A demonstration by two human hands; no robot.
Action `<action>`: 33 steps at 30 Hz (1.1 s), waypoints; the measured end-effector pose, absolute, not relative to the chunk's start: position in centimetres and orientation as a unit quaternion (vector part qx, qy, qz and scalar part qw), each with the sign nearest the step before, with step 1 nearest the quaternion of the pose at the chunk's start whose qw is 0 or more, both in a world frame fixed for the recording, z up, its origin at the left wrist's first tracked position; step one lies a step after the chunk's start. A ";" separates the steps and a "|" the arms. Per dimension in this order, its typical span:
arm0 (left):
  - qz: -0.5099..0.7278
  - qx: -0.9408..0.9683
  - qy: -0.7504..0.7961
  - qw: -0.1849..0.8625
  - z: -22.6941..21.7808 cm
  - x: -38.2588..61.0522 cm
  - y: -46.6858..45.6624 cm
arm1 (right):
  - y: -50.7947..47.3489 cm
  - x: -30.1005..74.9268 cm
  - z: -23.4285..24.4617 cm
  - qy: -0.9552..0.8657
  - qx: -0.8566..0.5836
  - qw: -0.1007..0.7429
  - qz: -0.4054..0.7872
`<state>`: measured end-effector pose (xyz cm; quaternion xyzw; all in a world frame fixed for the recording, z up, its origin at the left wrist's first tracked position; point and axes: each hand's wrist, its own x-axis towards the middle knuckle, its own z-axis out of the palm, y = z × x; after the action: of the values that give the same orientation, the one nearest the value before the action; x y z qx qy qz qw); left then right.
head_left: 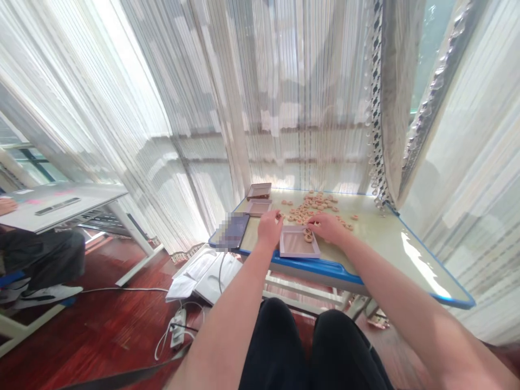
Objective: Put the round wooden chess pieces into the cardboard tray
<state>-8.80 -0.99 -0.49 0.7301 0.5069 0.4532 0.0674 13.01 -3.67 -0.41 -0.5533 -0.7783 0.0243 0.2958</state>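
Note:
A shallow pinkish tray (pixel 296 246) lies at the near edge of the blue-rimmed table (pixel 390 238), with two round wooden discs (pixel 307 234) in its far right corner. My left hand (pixel 269 227) rests just left of the tray, fingers curled on a disc at its far side. My right hand (pixel 327 225) is at the tray's far right corner, fingers closed over a disc. Several more wooden discs (pixel 314 206) lie scattered beyond both hands.
Two more shallow trays (pixel 259 190) (pixel 258 207) sit at the table's far left, and a phone (pixel 233 230) lies on its left edge. Curtains hang close behind. On the floor are papers (pixel 205 271), a power strip (pixel 177 327) and cables. Another person sits at a table (pixel 60 203) to the left.

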 end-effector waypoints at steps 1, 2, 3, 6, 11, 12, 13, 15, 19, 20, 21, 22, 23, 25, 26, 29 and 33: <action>0.471 0.734 0.481 0.088 -0.4 -8.8 -1.2 | -3.8 12.8 -0.2 -0.776 -0.553 0.303 0.015; 0.487 0.732 0.461 0.116 -0.3 -8.8 -1.3 | -4.1 12.5 0.0 -0.770 -0.555 0.314 0.004; 0.505 0.719 0.453 0.149 -0.2 -8.9 -1.5 | -4.3 12.2 0.2 -0.760 -0.559 0.331 -0.008; 0.542 0.673 0.442 0.240 0.2 -9.2 -1.8 | -5.0 11.2 0.5 -0.746 -0.553 0.369 -0.035; 0.492 0.718 0.395 0.294 0.3 -9.2 -1.9 | -5.2 10.0 0.3 -0.770 -0.503 0.387 -0.066; 0.479 0.732 0.389 0.290 0.3 -9.2 -1.9 | -5.1 9.9 0.3 -0.781 -0.488 0.383 -0.071; 0.465 0.744 0.384 0.287 0.3 -9.2 -2.0 | -5.0 9.9 0.2 -0.795 -0.472 0.374 -0.077; 0.443 0.761 0.382 0.279 0.4 -9.2 -2.1 | -4.9 9.8 0.2 -0.823 -0.439 0.349 -0.091; 0.445 0.757 0.391 0.276 0.6 -9.2 -2.2 | -4.8 10.0 0.3 -0.835 -0.425 0.331 -0.116; 0.449 0.754 0.390 0.280 0.6 -9.2 -2.2 | -4.8 10.0 0.3 -0.832 -0.428 0.332 -0.120; 0.450 0.753 0.385 0.287 0.6 -9.2 -2.2 | -4.8 10.0 0.3 -0.830 -0.431 0.332 -0.125; 0.450 0.753 0.377 0.296 0.6 -9.2 -2.2 | -4.8 10.1 0.3 -0.830 -0.432 0.329 -0.128; 0.449 0.754 0.368 0.306 0.6 -9.2 -2.3 | -4.8 10.1 0.2 -0.831 -0.433 0.324 -0.130; 0.441 0.759 0.353 0.324 0.7 -9.2 -2.5 | -4.9 10.1 0.0 -0.833 -0.440 0.310 -0.127; 0.435 0.762 0.350 0.328 0.8 -9.2 -2.6 | -4.9 10.1 -0.1 -0.833 -0.446 0.303 -0.123; 0.425 0.759 0.353 0.344 0.8 -9.3 -2.9 | -5.1 9.9 -0.2 -0.829 -0.462 0.295 -0.113; 0.431 0.734 0.344 0.398 0.6 -9.4 -2.9 | -5.6 9.6 0.2 -0.833 -0.458 0.290 -0.108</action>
<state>-9.36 -2.95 0.60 0.7336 0.3435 0.4307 0.3978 9.60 -5.57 0.23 -0.4577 -0.8334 -0.1084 0.2900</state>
